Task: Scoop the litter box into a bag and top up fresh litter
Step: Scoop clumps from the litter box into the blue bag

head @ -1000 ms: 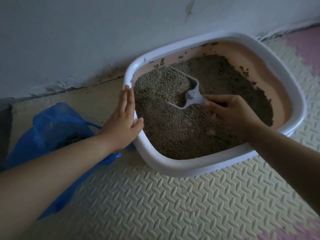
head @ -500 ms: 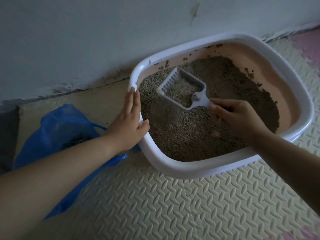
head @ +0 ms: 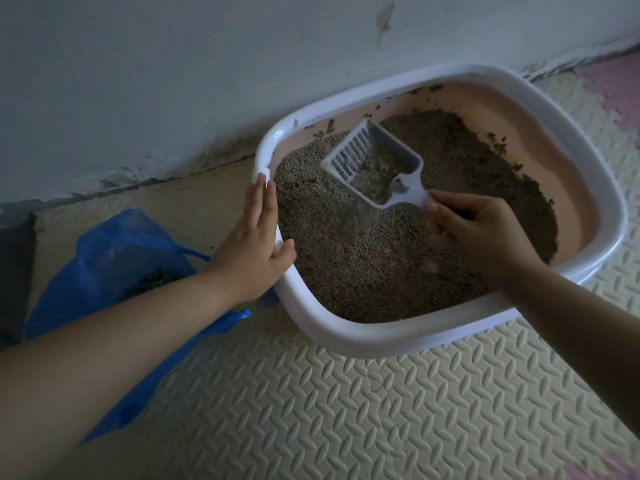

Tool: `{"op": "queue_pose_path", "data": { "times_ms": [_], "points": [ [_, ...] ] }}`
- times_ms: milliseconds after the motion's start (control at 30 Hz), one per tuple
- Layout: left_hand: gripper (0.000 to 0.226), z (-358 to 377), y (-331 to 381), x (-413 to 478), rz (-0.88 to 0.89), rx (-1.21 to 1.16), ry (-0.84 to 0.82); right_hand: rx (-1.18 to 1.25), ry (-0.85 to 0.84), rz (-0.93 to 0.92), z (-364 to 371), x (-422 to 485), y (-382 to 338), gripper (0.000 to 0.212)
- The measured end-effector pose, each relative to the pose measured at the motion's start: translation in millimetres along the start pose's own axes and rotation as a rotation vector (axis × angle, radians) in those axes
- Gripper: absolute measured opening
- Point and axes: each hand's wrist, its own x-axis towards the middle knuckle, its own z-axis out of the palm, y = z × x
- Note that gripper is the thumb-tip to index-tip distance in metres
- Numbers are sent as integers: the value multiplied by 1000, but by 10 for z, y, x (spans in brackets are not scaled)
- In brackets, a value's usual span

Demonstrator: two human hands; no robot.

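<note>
Head view: right hand grips scoop over litter; left hand flat against litter box rim.

The litter box stands on the floor mat, its far side close to the wall; the litter lies in the box, spread across the left and near parts, with the far right inner wall bare above it; the scoop is held above the litter in the far left part of the box, slotted end toward the wall, handle toward the right, some litter inside it; the right hand is over the box, right of the scoop, gripping the handle end; the left hand rests flat on the left rim, thumb inside the box; the bag lies on the floor left of the box, just beside it, partly under the left forearm.
</note>
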Motion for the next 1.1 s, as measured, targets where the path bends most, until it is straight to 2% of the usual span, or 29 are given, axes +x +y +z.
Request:
{"op": "queue_pose_path", "data": {
  "times_ms": [200, 400, 467, 533, 567, 600, 700, 833, 967, 1100],
  "points": [
    [86, 9, -12, 1, 19, 3, 13, -14, -16, 14, -41, 14, -15, 28],
    [88, 62, -57, -5, 38, -110, 35, -580, -381, 9, -114, 285, -189, 22],
    [90, 86, -62, -15, 25, -215, 44, -782, -492, -33, -94, 430, -369, 37],
    [92, 114, -83, -14, 26, -272, 71, -871, -546, -107, -38, 562, -548, 73],
    [93, 122, -92, -9, 23, -285, 80, -892, -551, -123, 1, 634, -609, 83],
    [94, 124, -98, -4, 19, -293, 84, -910, -556, -130, 56, 711, -660, 84],
    [96, 119, -104, 7, 14, -312, 86, -946, -553, -176, 311, 946, -657, 49],
    [95, 111, -124, 8, 32, -297, 51, -930, -603, -272, 601, 1174, -574, 26],
    [91, 90, -129, 20, 66, -260, 33, -825, -613, -309, 589, 1380, -385, 21],
    [92, 88, -151, 33, 74, -213, 21, -483, -596, -130, 554, 1352, 47, 21]
  ]
}}
